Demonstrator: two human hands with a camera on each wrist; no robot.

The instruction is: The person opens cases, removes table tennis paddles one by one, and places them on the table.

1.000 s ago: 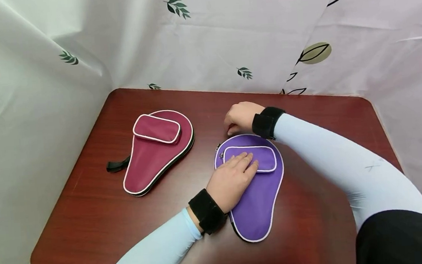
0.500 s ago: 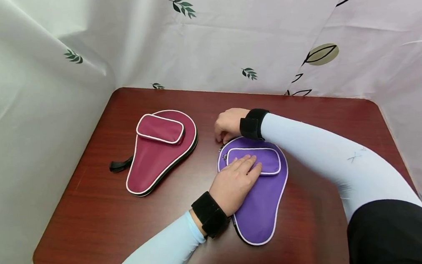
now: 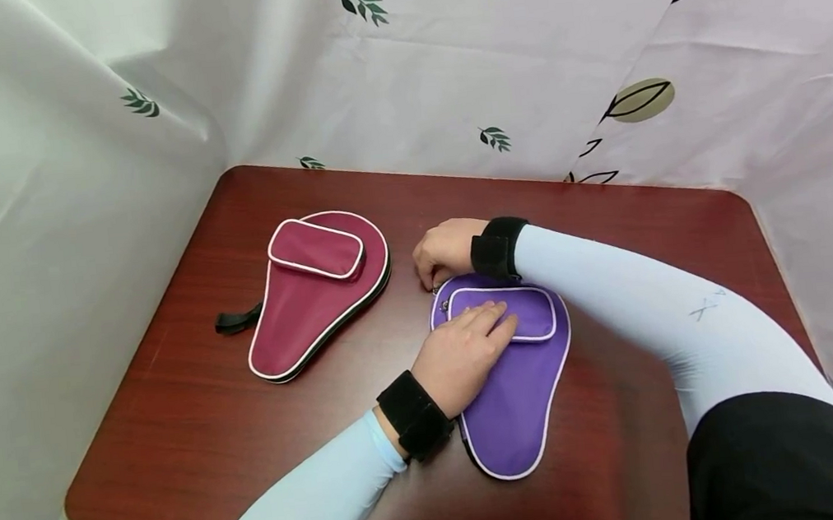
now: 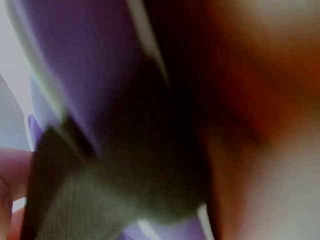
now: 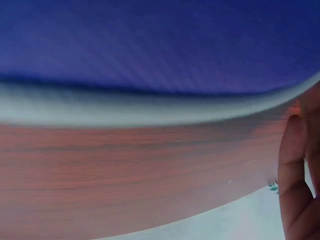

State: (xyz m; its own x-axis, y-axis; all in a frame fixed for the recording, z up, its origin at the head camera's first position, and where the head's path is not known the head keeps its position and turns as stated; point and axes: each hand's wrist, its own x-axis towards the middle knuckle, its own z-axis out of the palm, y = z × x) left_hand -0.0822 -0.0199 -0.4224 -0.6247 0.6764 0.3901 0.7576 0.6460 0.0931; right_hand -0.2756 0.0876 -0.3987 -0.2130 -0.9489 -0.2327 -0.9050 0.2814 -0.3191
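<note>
A purple table tennis paddle case (image 3: 508, 417) with white piping and a front pocket lies on the table, its wide end away from me. My left hand (image 3: 462, 359) rests on its pocket and left side, fingers extended. At the case's upper left edge, my right hand (image 3: 449, 249) has its fingers curled down and pinches the zipper pull (image 3: 436, 290); the fingertips partly hide it. The right wrist view shows the case's white-piped edge (image 5: 150, 107) close up, with the fingers (image 5: 292, 170) at the right. Blurred purple fabric (image 4: 85, 55) fills part of the left wrist view.
A maroon paddle case (image 3: 302, 311) with white piping and a black strap (image 3: 237, 320) lies to the left on the brown table (image 3: 201, 427). White leaf-patterned fabric (image 3: 429, 61) hangs behind the table and on its sides.
My right hand has moved left and slightly down to the zipper pull at the purple case's upper left edge. My left hand stays on the case.
</note>
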